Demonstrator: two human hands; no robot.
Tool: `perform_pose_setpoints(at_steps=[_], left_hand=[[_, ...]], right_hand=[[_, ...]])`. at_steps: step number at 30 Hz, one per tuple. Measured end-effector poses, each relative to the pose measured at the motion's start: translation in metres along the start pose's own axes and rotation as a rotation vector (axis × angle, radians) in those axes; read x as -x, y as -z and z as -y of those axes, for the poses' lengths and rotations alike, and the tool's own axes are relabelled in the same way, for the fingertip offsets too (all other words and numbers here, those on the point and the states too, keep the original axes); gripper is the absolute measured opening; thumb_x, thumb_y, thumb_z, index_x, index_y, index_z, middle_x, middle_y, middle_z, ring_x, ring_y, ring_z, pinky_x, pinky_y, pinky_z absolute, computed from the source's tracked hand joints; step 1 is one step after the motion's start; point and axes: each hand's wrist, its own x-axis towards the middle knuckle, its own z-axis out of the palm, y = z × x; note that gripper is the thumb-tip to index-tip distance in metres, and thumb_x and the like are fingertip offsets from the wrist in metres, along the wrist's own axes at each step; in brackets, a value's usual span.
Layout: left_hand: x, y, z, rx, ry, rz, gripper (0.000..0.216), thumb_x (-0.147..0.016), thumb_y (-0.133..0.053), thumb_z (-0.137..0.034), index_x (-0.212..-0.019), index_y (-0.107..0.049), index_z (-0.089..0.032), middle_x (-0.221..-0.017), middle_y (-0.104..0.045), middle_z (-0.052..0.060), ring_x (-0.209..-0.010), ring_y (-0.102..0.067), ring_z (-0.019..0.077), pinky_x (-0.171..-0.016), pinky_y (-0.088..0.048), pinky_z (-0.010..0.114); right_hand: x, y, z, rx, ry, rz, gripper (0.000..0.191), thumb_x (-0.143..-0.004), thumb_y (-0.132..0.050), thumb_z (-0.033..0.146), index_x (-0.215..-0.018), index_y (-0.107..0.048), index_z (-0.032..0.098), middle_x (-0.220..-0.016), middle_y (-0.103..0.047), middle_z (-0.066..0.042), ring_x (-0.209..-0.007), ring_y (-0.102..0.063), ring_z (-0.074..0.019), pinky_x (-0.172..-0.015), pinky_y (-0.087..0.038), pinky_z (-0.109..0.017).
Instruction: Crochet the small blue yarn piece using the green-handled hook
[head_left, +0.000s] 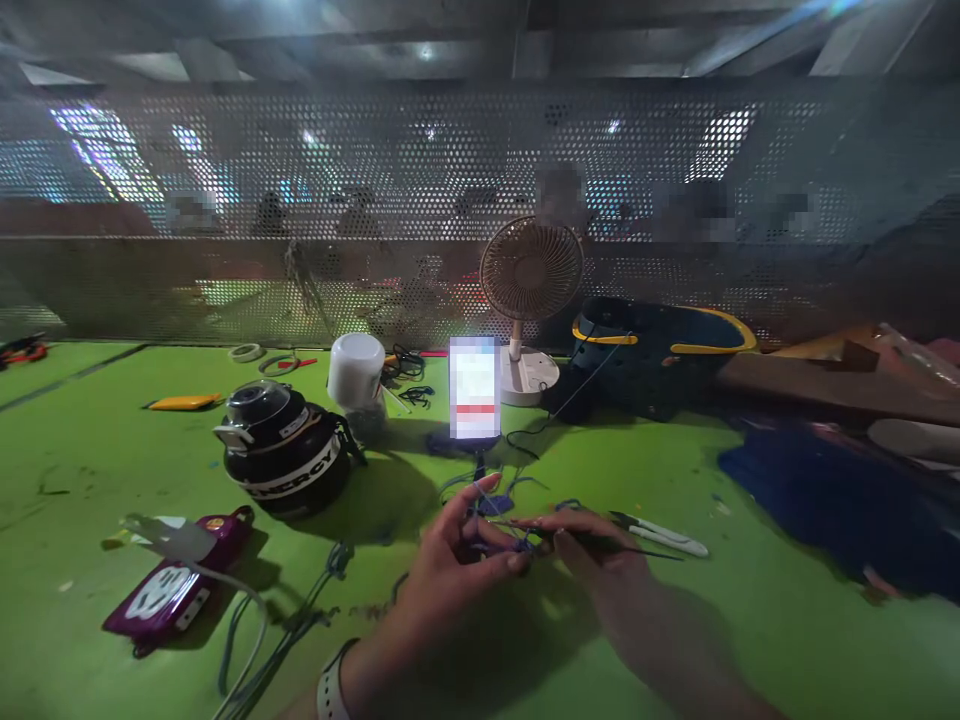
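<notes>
My left hand [450,560] pinches a small piece of purple crochet work [495,545] between thumb and fingers, its index finger raised with a strand of yarn over it. My right hand [596,550] grips a thin dark crochet hook [660,553]; its tip meets the work between both hands, and the shaft sticks out to the right. Just beyond the fingers lies another purple yarn piece [495,503] with loose strands. A white-handled cutting tool [667,537] rests on the green table right of my right hand. Exact stitches are too small to make out.
A lit phone [475,388] stands ahead, before a fan [531,270]. Leftward are a black jug [289,450], white container [357,370], yellow cutter [182,403], purple power strip [180,585] and cords [289,620]. Dark basket [660,360] and blue cloth [832,500] lie right.
</notes>
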Motion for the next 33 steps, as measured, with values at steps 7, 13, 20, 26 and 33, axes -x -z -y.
perform_pose_setpoints(at_steps=[7,13,20,26,33], left_hand=[[0.000,0.001,0.000,0.040,-0.013,-0.021,0.077,-0.063,-0.086,-0.011,-0.132,-0.051,-0.017,-0.070,-0.071,-0.002,-0.068,-0.067,0.0116,-0.070,-0.052,0.023],[0.000,0.002,-0.001,-0.079,0.003,-0.039,0.080,-0.067,-0.084,-0.016,-0.139,-0.046,-0.018,-0.076,-0.070,-0.001,-0.075,-0.067,0.0143,-0.075,-0.051,0.026],[0.000,0.003,0.005,-0.178,-0.052,-0.090,0.080,-0.069,-0.083,-0.023,-0.140,-0.046,-0.020,-0.079,-0.069,0.001,-0.079,-0.067,0.0167,-0.075,-0.052,0.028],[0.000,0.003,0.001,-0.148,-0.028,-0.077,0.081,-0.069,-0.083,-0.022,-0.141,-0.044,-0.020,-0.081,-0.070,0.001,-0.079,-0.066,0.0150,-0.076,-0.051,0.026],[0.000,0.002,-0.005,-0.086,0.015,-0.039,0.078,-0.071,-0.082,-0.022,-0.140,-0.046,-0.018,-0.079,-0.071,0.002,-0.076,-0.065,0.0140,-0.073,-0.049,0.024]], right_hand=[[-0.002,-0.001,-0.007,-0.055,-0.002,-0.043,0.033,-0.075,-0.071,0.056,-0.083,-0.077,0.025,-0.090,-0.077,-0.006,-0.083,-0.072,-0.0257,-0.074,-0.058,-0.037],[-0.004,0.000,-0.016,-0.108,-0.011,-0.048,0.031,-0.074,-0.073,0.055,-0.082,-0.076,0.025,-0.081,-0.077,-0.005,-0.072,-0.071,-0.0233,-0.062,-0.057,-0.033],[0.000,0.000,-0.010,-0.099,0.018,-0.038,0.026,-0.077,-0.073,0.050,-0.083,-0.076,0.025,-0.079,-0.076,-0.005,-0.072,-0.070,-0.0235,-0.062,-0.056,-0.034],[-0.002,0.001,-0.007,-0.112,0.028,-0.069,0.025,-0.076,-0.074,0.048,-0.083,-0.076,0.024,-0.082,-0.077,-0.005,-0.071,-0.069,-0.0221,-0.063,-0.056,-0.033],[-0.005,0.002,-0.011,-0.150,0.041,-0.064,0.024,-0.078,-0.074,0.046,-0.084,-0.076,0.023,-0.083,-0.078,-0.006,-0.069,-0.070,-0.0212,-0.062,-0.057,-0.033]])
